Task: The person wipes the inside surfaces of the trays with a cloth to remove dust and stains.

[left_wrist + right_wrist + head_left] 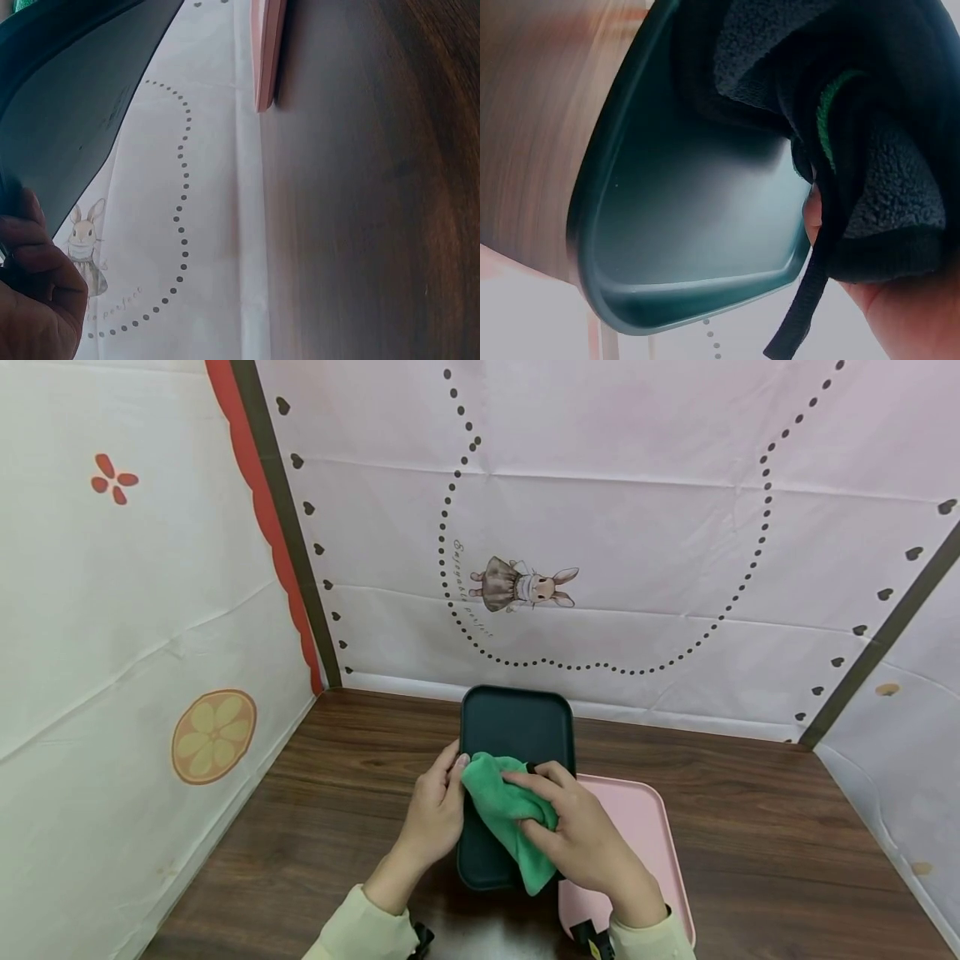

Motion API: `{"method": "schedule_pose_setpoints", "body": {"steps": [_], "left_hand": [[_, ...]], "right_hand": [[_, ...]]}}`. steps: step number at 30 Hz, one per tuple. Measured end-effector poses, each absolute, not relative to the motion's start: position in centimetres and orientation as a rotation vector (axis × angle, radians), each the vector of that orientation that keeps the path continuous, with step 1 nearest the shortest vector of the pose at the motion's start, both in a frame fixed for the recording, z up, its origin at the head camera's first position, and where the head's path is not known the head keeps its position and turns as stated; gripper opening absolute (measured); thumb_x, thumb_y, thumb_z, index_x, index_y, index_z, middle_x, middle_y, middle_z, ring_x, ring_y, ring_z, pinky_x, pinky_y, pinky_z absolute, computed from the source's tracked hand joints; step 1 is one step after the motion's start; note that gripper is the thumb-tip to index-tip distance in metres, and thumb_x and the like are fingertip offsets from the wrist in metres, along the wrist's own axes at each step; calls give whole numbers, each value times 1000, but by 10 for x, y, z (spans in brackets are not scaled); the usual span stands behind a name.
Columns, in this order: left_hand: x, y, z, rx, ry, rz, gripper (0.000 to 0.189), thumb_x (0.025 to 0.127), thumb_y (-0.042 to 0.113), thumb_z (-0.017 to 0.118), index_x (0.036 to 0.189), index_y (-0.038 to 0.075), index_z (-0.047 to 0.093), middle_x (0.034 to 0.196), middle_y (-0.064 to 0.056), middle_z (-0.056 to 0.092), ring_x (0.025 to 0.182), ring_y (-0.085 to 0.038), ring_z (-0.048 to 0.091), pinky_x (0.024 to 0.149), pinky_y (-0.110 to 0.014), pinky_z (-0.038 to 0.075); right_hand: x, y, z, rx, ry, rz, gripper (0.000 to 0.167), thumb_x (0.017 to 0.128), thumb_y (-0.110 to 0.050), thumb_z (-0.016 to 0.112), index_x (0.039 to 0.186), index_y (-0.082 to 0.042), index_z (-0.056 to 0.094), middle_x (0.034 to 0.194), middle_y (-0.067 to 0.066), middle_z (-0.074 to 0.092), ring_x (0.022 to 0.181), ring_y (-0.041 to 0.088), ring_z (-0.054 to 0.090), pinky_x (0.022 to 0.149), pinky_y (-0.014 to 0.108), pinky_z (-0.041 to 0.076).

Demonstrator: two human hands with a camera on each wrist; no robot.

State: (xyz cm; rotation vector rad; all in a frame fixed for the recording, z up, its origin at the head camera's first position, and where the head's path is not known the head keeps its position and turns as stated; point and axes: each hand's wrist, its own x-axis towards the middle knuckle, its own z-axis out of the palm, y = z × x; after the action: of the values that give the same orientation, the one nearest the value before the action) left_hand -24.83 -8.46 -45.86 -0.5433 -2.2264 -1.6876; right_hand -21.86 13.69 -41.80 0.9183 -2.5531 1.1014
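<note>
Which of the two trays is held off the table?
The dark green tray: the left hand grips its edge and the right hand holds a green cloth to it. The pink tray lies on the table.

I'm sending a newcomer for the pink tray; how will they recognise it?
Find the brown wooden table below the printed backdrop. In the head view, right of the dark tray in the left hand, partly hidden by the right hand, lies the pink tray. Its pale pink colour sets it apart from the dark tray and green cloth.
</note>
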Motion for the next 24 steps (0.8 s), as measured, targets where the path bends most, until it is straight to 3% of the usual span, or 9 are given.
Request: {"method": "schedule_pose_setpoints", "body": {"steps": [15,24], "left_hand": [[-250,-85,-458,-548,-2223,-1704,41,115,27,37,151,11,50,134,-9,69,123,-16,63,105,-36,52],[-249,-87,-457,-533,-2209,-1714,41,115,27,36,149,10,51,124,-9,73,113,-13,67,100,-29,55]], "right_hand": [[-219,136,-417,924,-2546,1091,54,94,-9,74,142,-28,62,128,-1,58,92,7,59,79,26,54],[-217,135,-416,923,-2584,1095,54,93,-9,75,141,-30,63,127,-4,58,95,8,59,81,27,54]]}}
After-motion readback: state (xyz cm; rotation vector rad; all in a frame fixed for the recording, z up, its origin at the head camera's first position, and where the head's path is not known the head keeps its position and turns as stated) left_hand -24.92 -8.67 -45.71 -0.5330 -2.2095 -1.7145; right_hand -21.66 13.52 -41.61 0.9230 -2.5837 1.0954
